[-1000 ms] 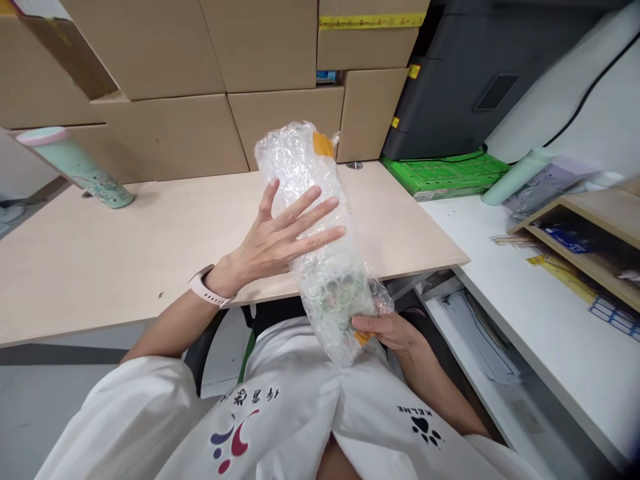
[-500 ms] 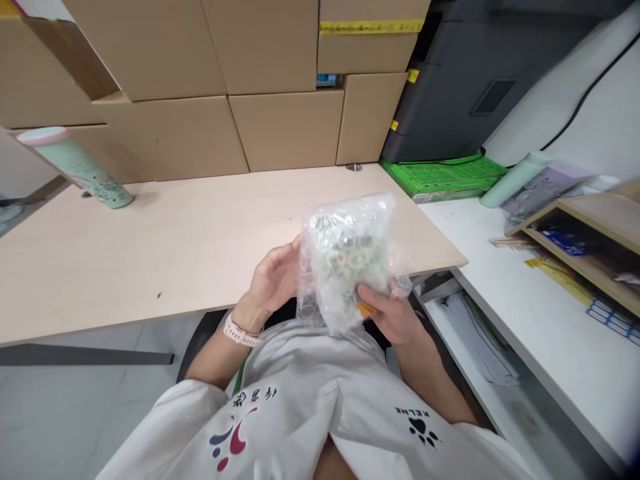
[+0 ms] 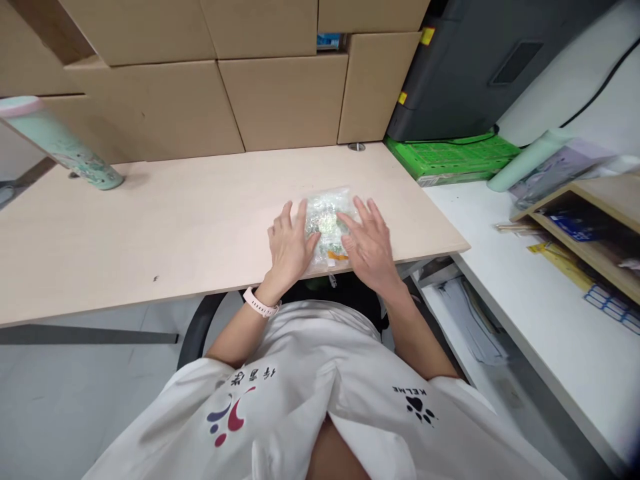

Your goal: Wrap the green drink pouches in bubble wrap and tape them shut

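A bubble-wrapped package [image 3: 327, 223] with something green and white inside lies flat on the wooden desk [image 3: 200, 220], close to its front edge. An orange patch shows at the package's near side. My left hand [image 3: 291, 243] rests at the package's left side, fingers spread and pointing away from me. On the right side my right hand [image 3: 370, 250] lies over the package's edge, its fingers also apart. Neither hand grips it. What exactly is under the wrap cannot be made out.
Stacked cardboard boxes [image 3: 280, 100] line the desk's back. A mint tumbler [image 3: 65, 147] with a pink lid stands at left. To the right are a green box [image 3: 450, 160] beneath a dark grey machine [image 3: 480, 73], a pale green cylinder [image 3: 527, 160] and a wooden shelf [image 3: 590, 207].
The package has come down from my raised hands to lie flat on the desk. My right hand has let go of it, and both hands now spread over its sides.
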`<state>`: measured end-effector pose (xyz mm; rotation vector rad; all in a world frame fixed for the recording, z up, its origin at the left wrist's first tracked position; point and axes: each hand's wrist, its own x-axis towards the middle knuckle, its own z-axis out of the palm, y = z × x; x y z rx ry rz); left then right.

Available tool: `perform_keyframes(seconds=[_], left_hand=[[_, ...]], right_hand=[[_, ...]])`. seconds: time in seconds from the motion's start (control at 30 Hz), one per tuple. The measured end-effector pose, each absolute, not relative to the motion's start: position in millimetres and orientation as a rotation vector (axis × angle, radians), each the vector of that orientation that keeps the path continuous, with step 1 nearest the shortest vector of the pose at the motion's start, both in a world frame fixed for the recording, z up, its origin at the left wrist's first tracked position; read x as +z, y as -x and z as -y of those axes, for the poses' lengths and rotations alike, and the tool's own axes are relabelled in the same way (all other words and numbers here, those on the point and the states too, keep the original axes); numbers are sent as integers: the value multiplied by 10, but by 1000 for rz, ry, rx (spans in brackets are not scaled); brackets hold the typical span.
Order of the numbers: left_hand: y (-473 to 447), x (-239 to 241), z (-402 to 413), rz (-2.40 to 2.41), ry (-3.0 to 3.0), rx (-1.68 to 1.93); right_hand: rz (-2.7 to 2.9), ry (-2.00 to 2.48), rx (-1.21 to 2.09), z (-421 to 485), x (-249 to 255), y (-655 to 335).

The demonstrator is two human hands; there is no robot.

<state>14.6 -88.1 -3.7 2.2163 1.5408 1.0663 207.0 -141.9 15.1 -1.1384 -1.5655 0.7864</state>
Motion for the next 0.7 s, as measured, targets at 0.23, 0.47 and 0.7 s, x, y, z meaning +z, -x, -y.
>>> perform_keyframes(seconds=[0.23, 0.47, 0.7], left_hand=[[-182, -181, 918, -1229, -2458, 880], [-186, -157, 967, -1252, -2475, 817], [-32, 41, 1128, -1252, -2370, 935]], right_hand=[[1717, 1068, 915, 1167, -51, -2013], [1749, 1114, 786, 1191, -60, -2085], [1680, 1364, 286, 1372, -4, -2280]])
